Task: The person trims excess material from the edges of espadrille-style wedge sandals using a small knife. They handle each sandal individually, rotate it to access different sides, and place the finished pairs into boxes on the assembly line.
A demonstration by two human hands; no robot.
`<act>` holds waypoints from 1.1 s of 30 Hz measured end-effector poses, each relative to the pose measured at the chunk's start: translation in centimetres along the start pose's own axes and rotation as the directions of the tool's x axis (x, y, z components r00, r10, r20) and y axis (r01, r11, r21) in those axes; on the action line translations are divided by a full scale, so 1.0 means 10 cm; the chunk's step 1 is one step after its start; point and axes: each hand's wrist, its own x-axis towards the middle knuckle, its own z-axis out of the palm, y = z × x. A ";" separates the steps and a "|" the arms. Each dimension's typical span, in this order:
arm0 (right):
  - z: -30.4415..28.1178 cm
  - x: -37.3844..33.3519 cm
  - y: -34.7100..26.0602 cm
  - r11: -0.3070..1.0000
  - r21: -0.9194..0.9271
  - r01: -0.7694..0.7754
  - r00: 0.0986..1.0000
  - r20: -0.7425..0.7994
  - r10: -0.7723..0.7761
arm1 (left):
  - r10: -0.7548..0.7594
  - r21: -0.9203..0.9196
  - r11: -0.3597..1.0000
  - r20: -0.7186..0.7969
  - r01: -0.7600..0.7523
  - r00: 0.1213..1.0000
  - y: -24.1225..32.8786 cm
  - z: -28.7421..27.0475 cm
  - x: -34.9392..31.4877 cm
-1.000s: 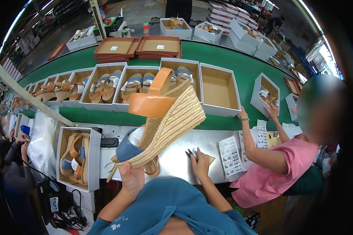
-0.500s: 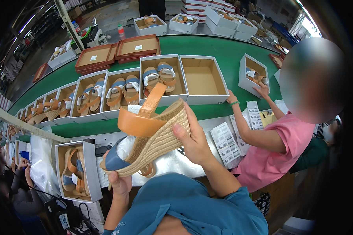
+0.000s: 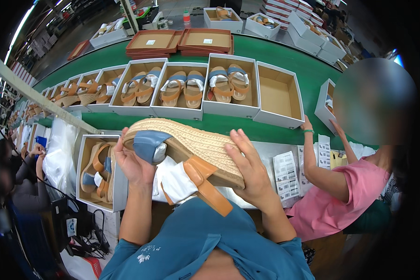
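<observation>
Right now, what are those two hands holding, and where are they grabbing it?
A wedge sandal with a woven rope sole. The left hand grips its toe end by the blue strap; the right hand holds the heel end of the sole.

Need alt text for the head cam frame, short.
A person's left hand and right hand hold a rope-soled wedge sandal with blue and tan straps sideways, above a green conveyor of open shoe boxes; a co-worker in pink sits at right.
</observation>
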 end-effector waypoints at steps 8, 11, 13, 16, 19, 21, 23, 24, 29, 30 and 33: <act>0.27 -0.05 0.09 0.974 -0.185 0.134 0.968 -0.184 -0.168 | 0.093 -0.059 0.995 0.185 -0.084 0.978 0.13 0.22 -0.01; 0.30 0.00 0.04 0.976 -0.167 0.138 0.967 -0.189 -0.169 | 0.103 -0.073 0.993 0.175 -0.092 0.979 0.16 0.18 0.00; 0.30 0.00 0.03 0.976 -0.172 0.135 0.967 -0.192 -0.168 | 0.096 -0.091 0.993 0.173 -0.082 0.980 0.16 0.17 -0.02; 0.31 -0.01 0.04 0.974 -0.187 0.131 0.969 -0.182 -0.165 | 0.089 -0.098 0.993 0.168 -0.073 0.982 0.16 0.16 -0.03; 0.34 -0.03 0.06 0.970 -0.209 0.127 0.968 -0.186 -0.167 | 0.088 -0.081 0.994 0.163 -0.076 0.983 0.17 0.14 -0.02; 0.37 -0.04 0.08 0.970 -0.210 0.125 0.968 -0.189 -0.166 | 0.089 -0.090 0.993 0.159 -0.075 0.983 0.18 0.15 -0.02; 0.38 -0.07 0.09 0.971 -0.206 0.120 0.970 -0.182 -0.158 | 0.090 -0.083 0.993 0.135 -0.079 0.987 0.19 0.14 -0.02; 0.39 -0.08 0.10 0.971 -0.209 0.117 0.976 -0.158 -0.152 | 0.092 -0.079 0.993 0.122 -0.083 0.988 0.20 0.13 -0.03; 0.43 -0.14 0.10 0.964 -0.246 0.103 0.993 0.086 -0.084 | 0.154 0.080 0.982 0.156 -0.168 0.976 0.26 0.22 -0.07; 0.44 -0.19 0.08 0.984 -0.179 0.025 0.986 0.165 0.005 | 0.168 0.141 0.970 0.200 -0.198 0.965 0.26 0.24 -0.08; 0.68 -0.46 0.26 0.995 0.064 -0.081 0.964 0.258 0.061 | 0.100 0.250 0.946 0.383 -0.207 0.918 0.08 0.28 -0.15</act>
